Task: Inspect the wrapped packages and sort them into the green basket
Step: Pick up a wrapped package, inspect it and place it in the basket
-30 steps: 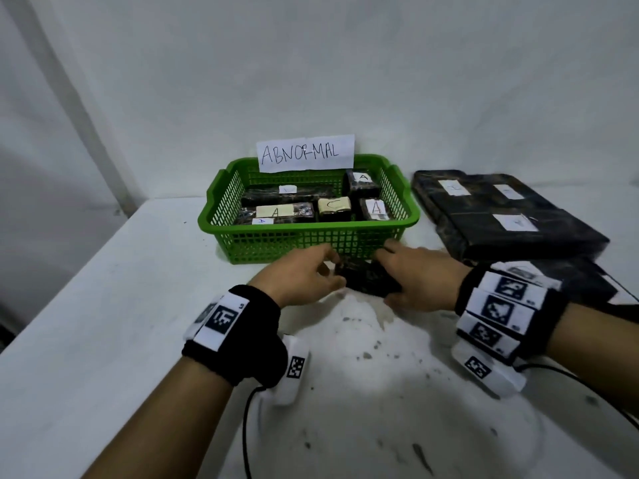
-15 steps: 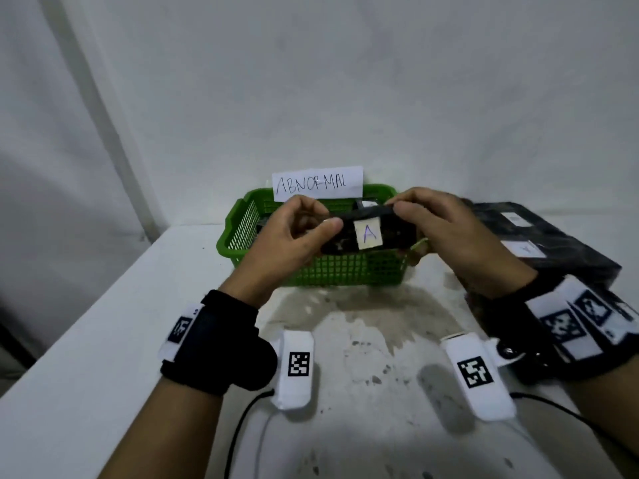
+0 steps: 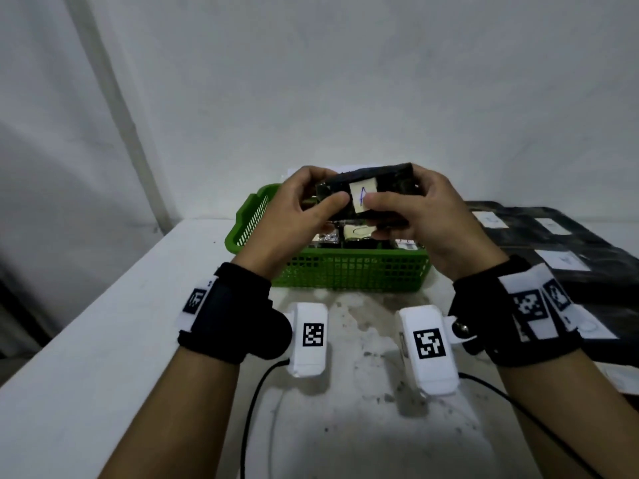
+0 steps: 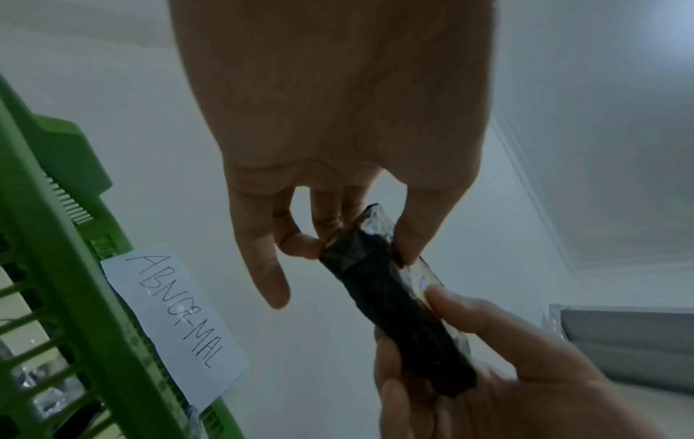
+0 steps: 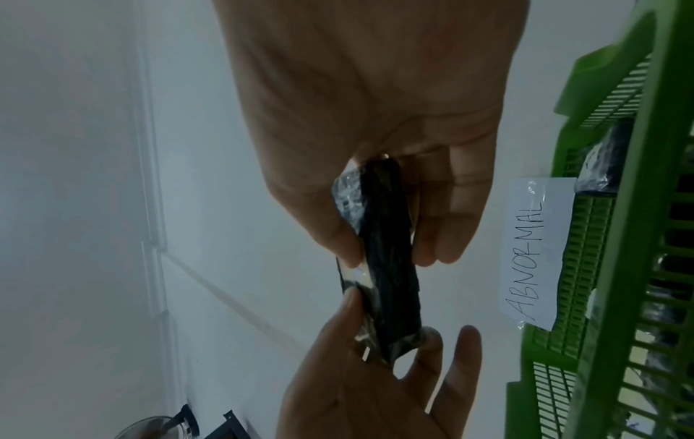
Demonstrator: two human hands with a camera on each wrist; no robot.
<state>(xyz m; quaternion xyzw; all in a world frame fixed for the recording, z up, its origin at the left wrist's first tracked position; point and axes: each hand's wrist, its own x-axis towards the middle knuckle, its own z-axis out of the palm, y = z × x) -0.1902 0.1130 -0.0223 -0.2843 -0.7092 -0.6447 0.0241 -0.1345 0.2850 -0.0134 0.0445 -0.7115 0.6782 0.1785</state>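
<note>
A small black wrapped package point(image 3: 377, 184) with a white label marked "A" is held up in the air above the green basket point(image 3: 352, 273). My left hand point(image 3: 311, 202) pinches its left end between thumb and fingers, and my right hand point(image 3: 411, 209) pinches its right end. The left wrist view shows the package point(image 4: 394, 300) edge-on, with my left hand point(image 4: 356, 231) on its near end. In the right wrist view the package point(image 5: 386, 261) sits between both hands, my right hand point(image 5: 383, 237) on its upper end. Several labelled black packages lie inside the basket.
A paper sign reading "ABNORMAL" point(image 4: 176, 320) is taped to the basket's far rim. A stack of larger black wrapped packages point(image 3: 553, 243) with white labels lies to the right on the white table point(image 3: 103, 340). A white wall stands right behind the basket.
Both hands picked the package up from the table in front of the basket, lifted it above the basket and turned its "A" label toward me.
</note>
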